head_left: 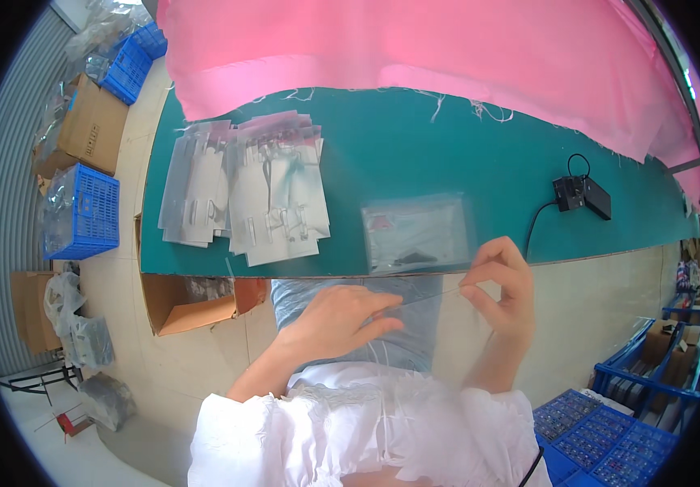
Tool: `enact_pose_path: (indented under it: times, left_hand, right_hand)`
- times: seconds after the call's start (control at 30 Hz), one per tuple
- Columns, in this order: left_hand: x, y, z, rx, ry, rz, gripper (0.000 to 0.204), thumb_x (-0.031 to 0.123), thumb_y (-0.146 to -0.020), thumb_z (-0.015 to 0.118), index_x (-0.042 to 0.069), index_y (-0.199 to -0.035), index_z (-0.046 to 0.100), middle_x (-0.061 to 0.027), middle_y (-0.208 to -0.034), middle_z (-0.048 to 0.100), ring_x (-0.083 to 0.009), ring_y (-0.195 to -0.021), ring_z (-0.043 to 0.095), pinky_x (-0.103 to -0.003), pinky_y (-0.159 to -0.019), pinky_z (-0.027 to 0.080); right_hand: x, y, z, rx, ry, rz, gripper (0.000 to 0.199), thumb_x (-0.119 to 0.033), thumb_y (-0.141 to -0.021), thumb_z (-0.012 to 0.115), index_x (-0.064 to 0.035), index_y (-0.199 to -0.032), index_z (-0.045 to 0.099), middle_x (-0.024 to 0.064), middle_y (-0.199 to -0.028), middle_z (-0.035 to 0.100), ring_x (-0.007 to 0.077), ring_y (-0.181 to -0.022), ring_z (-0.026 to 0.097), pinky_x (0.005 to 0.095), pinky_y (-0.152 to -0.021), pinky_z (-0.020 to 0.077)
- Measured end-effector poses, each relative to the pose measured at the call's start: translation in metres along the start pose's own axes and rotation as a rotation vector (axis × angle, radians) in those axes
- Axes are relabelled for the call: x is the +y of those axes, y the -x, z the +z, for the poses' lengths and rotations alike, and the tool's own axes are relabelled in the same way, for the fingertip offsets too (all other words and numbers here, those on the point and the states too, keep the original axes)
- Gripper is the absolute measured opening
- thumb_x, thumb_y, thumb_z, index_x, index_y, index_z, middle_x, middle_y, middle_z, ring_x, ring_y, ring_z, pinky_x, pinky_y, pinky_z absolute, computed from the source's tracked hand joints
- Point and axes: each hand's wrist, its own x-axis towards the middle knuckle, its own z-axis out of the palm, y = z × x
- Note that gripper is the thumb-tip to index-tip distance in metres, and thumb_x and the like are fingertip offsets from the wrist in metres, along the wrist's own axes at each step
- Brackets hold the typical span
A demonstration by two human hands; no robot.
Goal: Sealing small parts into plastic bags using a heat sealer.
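My right hand (501, 286) is raised just off the table's front edge, thumb and forefinger pinched on a thin, clear plastic strip (445, 293). The strip is faint against the floor and runs toward my left hand (340, 319). That hand is held over my lap with its fingers stretched out and the thumb apart from them. Its fingertips are near the strip's other end; whether they touch it I cannot make out. Just beyond both hands, a clear flat bag (416, 233) with a dark item inside lies at the table edge.
Two overlapping stacks of clear bags with white cards (278, 195) lie on the green table (350, 146). A black device with a cable (582, 196) lies at the right. Pink cloth (415, 49) hangs along the back. An open carton (196, 312) stands below; blue crates (94, 211) stand left.
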Motion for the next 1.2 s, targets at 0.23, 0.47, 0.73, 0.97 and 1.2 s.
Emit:
enact_pose_path:
  times: [0.23,0.47,0.73,0.97,1.2]
  left_hand:
    - [0.010,-0.001,-0.004,0.017,0.002,-0.005,0.024,0.027,-0.087,0.065,0.008,-0.101,0.070,-0.0092,-0.073,0.063,-0.0268,-0.070,0.058,-0.038,-0.064,0.045]
    - [-0.004,0.003,-0.001,-0.032,-0.082,0.022,0.028,0.026,-0.084,0.069,0.007,-0.105,0.070,-0.0083,-0.075,0.064,-0.0254,-0.076,0.058,-0.039,-0.068,0.046]
    - [-0.014,0.005,-0.005,-0.016,-0.061,0.057,0.024,0.023,-0.082,0.071,0.006,-0.099,0.071,-0.0074,-0.095,0.070,-0.0264,-0.096,0.061,-0.036,-0.083,0.048]
    - [-0.006,0.007,-0.011,0.054,-0.041,0.048,0.017,0.020,-0.084,0.069,0.007,-0.095,0.072,-0.0043,-0.097,0.070,-0.0243,-0.103,0.058,-0.038,-0.091,0.044]
    - [-0.009,0.007,-0.014,0.071,-0.074,0.117,0.015,0.018,-0.084,0.068,0.007,-0.094,0.072,-0.0023,-0.098,0.070,-0.0232,-0.107,0.057,-0.039,-0.094,0.042]
  right_hand:
    - [0.003,0.003,-0.004,0.000,-0.008,-0.060,0.012,0.000,-0.068,0.074,-0.0031,-0.078,0.069,0.0077,-0.093,0.052,0.0151,-0.071,0.055,0.0256,-0.062,0.0431]
    - [-0.001,0.004,-0.002,0.039,-0.010,0.035,0.010,-0.009,-0.068,0.071,-0.0032,-0.073,0.066,0.0065,-0.090,0.051,0.0169,-0.078,0.052,0.0284,-0.070,0.0401]
    - [0.003,0.007,-0.003,0.052,-0.002,0.038,0.011,-0.010,-0.069,0.073,-0.0038,-0.074,0.066,0.0063,-0.090,0.051,0.0168,-0.078,0.052,0.0281,-0.069,0.0401]
    - [0.001,0.009,-0.008,0.069,0.002,0.041,0.010,-0.009,-0.069,0.073,-0.0040,-0.073,0.066,0.0063,-0.089,0.052,0.0167,-0.078,0.052,0.0275,-0.069,0.0397]
    - [0.009,0.009,-0.011,0.052,0.033,-0.048,0.010,-0.001,-0.070,0.074,-0.0030,-0.078,0.068,0.0071,-0.092,0.052,0.0148,-0.072,0.053,0.0257,-0.064,0.0415]
